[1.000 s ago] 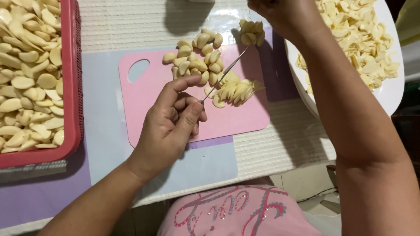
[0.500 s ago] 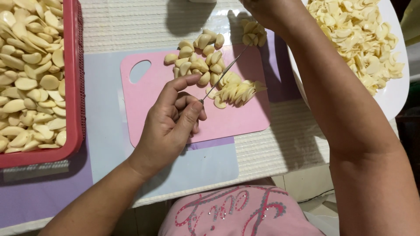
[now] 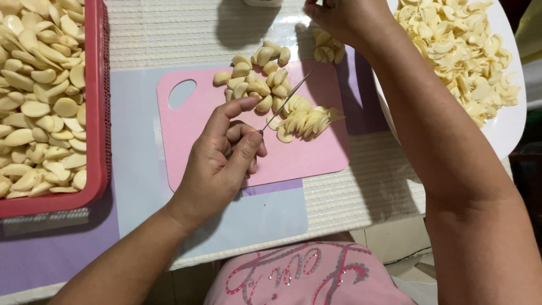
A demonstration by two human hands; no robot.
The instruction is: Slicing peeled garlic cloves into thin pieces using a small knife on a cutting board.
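My left hand [image 3: 223,161] grips a small thin-bladed knife [image 3: 285,103]. Its blade points up and to the right over a pink cutting board [image 3: 186,127]. The blade tip lies between a heap of whole peeled garlic cloves [image 3: 257,76] and a fan of sliced garlic [image 3: 307,121] on the board. My right hand [image 3: 341,20] reaches to the top edge of the view with its fingers curled. It is just above a small cluster of cloves [image 3: 327,51] lying past the board's far corner. Whether it holds any of them is hidden.
A red basket [image 3: 101,113] full of peeled cloves stands at the left. A white tray [image 3: 502,130] heaped with sliced garlic sits at the right, under my right forearm. The board rests on pale blue and purple mats over a white ribbed table cover.
My right hand has shifted a little to the left near the top edge. The left hand, knife and garlic on the board have barely moved.
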